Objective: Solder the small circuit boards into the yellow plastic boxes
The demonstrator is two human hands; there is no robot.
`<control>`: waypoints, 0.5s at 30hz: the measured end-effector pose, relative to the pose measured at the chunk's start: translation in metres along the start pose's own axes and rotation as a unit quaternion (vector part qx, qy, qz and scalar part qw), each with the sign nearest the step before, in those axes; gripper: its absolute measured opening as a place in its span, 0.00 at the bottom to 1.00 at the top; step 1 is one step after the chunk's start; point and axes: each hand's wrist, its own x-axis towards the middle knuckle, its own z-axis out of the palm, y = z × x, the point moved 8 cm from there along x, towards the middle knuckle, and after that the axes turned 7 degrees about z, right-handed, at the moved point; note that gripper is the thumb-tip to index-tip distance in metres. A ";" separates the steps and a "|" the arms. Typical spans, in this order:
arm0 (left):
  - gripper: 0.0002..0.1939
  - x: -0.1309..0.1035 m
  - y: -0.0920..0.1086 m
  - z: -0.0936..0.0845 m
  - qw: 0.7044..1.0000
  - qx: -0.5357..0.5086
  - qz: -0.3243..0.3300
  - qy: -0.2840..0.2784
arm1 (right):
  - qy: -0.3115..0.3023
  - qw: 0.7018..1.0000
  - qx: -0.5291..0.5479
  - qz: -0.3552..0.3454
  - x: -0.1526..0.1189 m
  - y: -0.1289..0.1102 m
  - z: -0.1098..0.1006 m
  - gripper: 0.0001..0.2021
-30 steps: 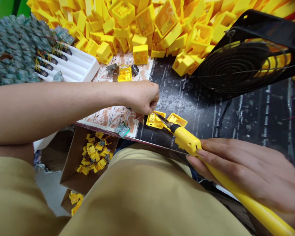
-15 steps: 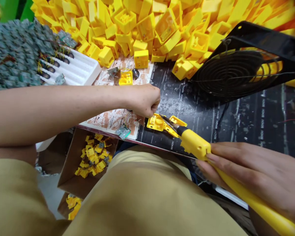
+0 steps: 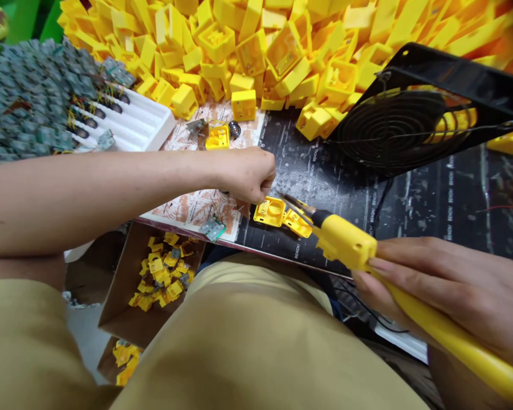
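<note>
My right hand (image 3: 444, 285) is wrapped round the yellow handle of a soldering iron (image 3: 346, 239). Its metal tip points up and left, just above an open yellow plastic housing (image 3: 270, 212) and a second yellow housing part (image 3: 298, 222), both lying on the black bench mat. My left hand (image 3: 252, 173) is closed, knuckles up, at the far edge of the first housing. Its fingertips are hidden, so what they pinch cannot be made out. Close to the left forearm lie a small green circuit board (image 3: 214, 228) and another yellow housing (image 3: 218, 137) with a round black speaker (image 3: 235, 129) beside it.
A large heap of yellow housings (image 3: 256, 51) covers the back. A black fan (image 3: 393, 125) stands at the right. Grey-green boards (image 3: 34, 91) are piled left by a white foam tray (image 3: 149, 119). A cardboard box (image 3: 123, 285) of yellow parts stands below the bench edge.
The soldering iron has drawn back slightly to the right, and its tip has lifted off the housing parts. My left hand stays almost in place.
</note>
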 end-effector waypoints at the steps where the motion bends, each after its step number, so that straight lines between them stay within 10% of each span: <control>1: 0.06 0.000 0.000 0.000 1.000 0.002 0.002 -0.002 | -0.011 1.000 -0.015 -0.019 -0.004 0.000 0.001 0.04; 11: 0.05 -0.002 -0.002 -0.002 1.000 0.012 0.001 0.001 | 0.032 0.997 -0.059 -0.042 -0.005 0.005 0.002 0.19; 15: 0.08 -0.032 -0.014 -0.024 0.993 -0.053 0.008 0.105 | 0.088 0.985 -0.078 0.123 -0.018 0.022 -0.003 0.25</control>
